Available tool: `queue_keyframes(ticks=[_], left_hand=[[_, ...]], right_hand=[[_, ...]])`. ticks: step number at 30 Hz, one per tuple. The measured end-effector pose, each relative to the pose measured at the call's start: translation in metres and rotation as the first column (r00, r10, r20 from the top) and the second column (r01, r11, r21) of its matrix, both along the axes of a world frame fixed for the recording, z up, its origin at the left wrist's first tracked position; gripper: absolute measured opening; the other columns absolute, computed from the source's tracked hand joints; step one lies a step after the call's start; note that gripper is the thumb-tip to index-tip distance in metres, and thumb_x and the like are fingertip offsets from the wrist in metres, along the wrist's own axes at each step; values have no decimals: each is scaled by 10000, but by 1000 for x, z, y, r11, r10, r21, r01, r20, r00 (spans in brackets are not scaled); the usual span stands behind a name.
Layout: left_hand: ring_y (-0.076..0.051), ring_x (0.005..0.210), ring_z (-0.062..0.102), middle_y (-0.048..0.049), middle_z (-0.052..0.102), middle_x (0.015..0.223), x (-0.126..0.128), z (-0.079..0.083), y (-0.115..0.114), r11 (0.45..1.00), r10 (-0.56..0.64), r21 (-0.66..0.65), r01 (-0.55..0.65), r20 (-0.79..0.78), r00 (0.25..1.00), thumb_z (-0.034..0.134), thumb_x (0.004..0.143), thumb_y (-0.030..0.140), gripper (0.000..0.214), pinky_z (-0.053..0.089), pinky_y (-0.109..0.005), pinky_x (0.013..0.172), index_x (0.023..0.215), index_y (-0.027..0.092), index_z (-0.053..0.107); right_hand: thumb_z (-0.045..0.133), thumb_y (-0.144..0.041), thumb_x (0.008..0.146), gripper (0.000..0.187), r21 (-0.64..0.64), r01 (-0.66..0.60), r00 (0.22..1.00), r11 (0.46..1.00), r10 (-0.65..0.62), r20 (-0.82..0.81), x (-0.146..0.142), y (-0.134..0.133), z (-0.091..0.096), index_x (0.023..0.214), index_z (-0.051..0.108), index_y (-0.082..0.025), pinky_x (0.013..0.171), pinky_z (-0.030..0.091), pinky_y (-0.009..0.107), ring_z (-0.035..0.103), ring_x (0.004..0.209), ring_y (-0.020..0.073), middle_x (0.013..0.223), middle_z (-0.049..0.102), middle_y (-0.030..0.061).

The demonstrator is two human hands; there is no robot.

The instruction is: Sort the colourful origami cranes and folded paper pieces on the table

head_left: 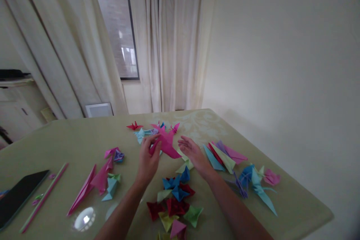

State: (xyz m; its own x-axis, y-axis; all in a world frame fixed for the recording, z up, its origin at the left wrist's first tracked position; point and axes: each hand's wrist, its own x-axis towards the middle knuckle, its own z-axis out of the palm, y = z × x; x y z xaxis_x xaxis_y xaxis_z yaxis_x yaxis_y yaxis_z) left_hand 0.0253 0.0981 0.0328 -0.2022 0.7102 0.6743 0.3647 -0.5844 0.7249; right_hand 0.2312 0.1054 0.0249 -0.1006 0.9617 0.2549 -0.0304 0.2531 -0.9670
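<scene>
Pinching the near edge of a large pink paper crane (166,141) between thumb and curled fingers: left hand (148,158), closed on the paper, wrist angled in from six o'clock. Lying flat and spread just beside the crane at its three o'clock: right hand (194,154), palm down, fingers loosely apart, fingertips near the fold but holding nothing; cannot tell whether they brush it. Underneath, a pale green table (70,142) with a faint leaf pattern toward the far corner, a cream wall at three o'clock, off-white curtains (168,41) hanging at twelve o'clock on both sides of a dark window (118,22), a low cabinet at nine o'clock. Toward the far middle of the table, at twelve o'clock from the hands: the crane, magenta, sharply creased, one long pointed wing stretched toward the right hand, smaller red, light blue and pink folded figures (140,130) crowded just behind it. At six o'clock, between the forearms, a heap of blue, red, yellow and green folded stars (176,198). At three o'clock, flat folded pieces in teal, red, green and pink (223,155), then blue and purple birds (253,183) nearer the table edge. At nine o'clock, pink and light blue folded shapes (102,180), a long pink and green strip (45,197), a dark tablet (19,195) at the near corner.
</scene>
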Motion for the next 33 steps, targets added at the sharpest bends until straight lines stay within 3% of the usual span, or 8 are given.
queue_keyframes(ticks=[7, 10, 14, 17, 23, 25, 28, 33], left_hand=[[-209, 1022, 654, -96, 658, 1154, 31, 25, 21, 900, -406, -164, 404, 23, 913, 553, 1006, 446, 364, 562, -333, 875, 1280, 218, 626], [-246, 1006, 681, -115, 716, 1083, -16, 10, 57, 885, -340, -409, 223, -241, 909, 453, 1023, 381, 318, 562, -401, 915, 1177, 177, 642], [-313, 1226, 644, -158, 724, 1236, -73, -23, 82, 821, -351, -530, -212, -762, 544, 495, 898, 99, 360, 462, -475, 1084, 1186, 186, 693], [-342, 1379, 543, -164, 596, 1479, -81, -34, 78, 792, -402, -527, -307, -830, 387, 440, 900, 46, 564, 441, -525, 1100, 1405, 233, 609], [-354, 1330, 538, -156, 619, 1395, -68, -16, 67, 775, -419, -538, -332, -830, 367, 540, 857, 85, 440, 448, -537, 1041, 1241, 241, 685], [-358, 1303, 548, -144, 659, 1318, -71, -5, 64, 769, -434, -545, -334, -829, 354, 586, 831, 105, 332, 442, -527, 1025, 1114, 229, 708], [-333, 1179, 624, -115, 717, 1178, -75, 19, 56, 722, -515, -624, -298, -773, 372, 598, 843, 154, 189, 456, -478, 974, 994, 212, 696], [-224, 920, 657, -37, 735, 969, -45, 63, 30, 733, -641, -646, 211, -553, 532, 562, 918, 295, 155, 472, -309, 814, 968, 214, 685]], right_hand=[[888, -496, 711, 502, -154, 111, 932, 982, -157, -328, 11, -1, 10, 1040, 734, -150, 797, 608, 411, 762, 854, 286, 971, 807, 111], [860, -477, 726, 422, -66, 290, 956, 955, -292, -20, 37, 9, 6, 959, 721, -155, 738, 589, 378, 741, 823, 272, 927, 798, 97], [782, -408, 805, 335, -7, 268, 877, 963, -241, 415, 59, 15, -2, 1031, 710, -171, 744, 567, 355, 740, 883, 274, 983, 798, 99], [767, -392, 836, 364, -17, 309, 639, 951, -195, 744, 56, 7, -1, 1112, 704, -163, 761, 540, 342, 745, 905, 277, 988, 791, 120], [640, -498, 952, 360, 178, 417, 128, 891, -251, 959, 45, -12, 19, 964, 752, -157, 749, 505, 388, 736, 923, 343, 982, 765, 195], [647, -435, 963, 308, 271, 379, 217, 885, -369, 903, 42, -12, 24, 1039, 745, -153, 759, 500, 365, 722, 913, 303, 985, 759, 166], [644, -439, 978, 308, 252, 250, 606, 935, -354, 713, 32, -12, 25, 1076, 735, -162, 732, 503, 315, 687, 810, 221, 919, 747, 95], [757, -474, 899, 472, 185, 7, 916, 983, -81, 394, 10, -21, 22, 1286, 676, -214, 767, 520, 275, 678, 908, 188, 1092, 744, 55]])
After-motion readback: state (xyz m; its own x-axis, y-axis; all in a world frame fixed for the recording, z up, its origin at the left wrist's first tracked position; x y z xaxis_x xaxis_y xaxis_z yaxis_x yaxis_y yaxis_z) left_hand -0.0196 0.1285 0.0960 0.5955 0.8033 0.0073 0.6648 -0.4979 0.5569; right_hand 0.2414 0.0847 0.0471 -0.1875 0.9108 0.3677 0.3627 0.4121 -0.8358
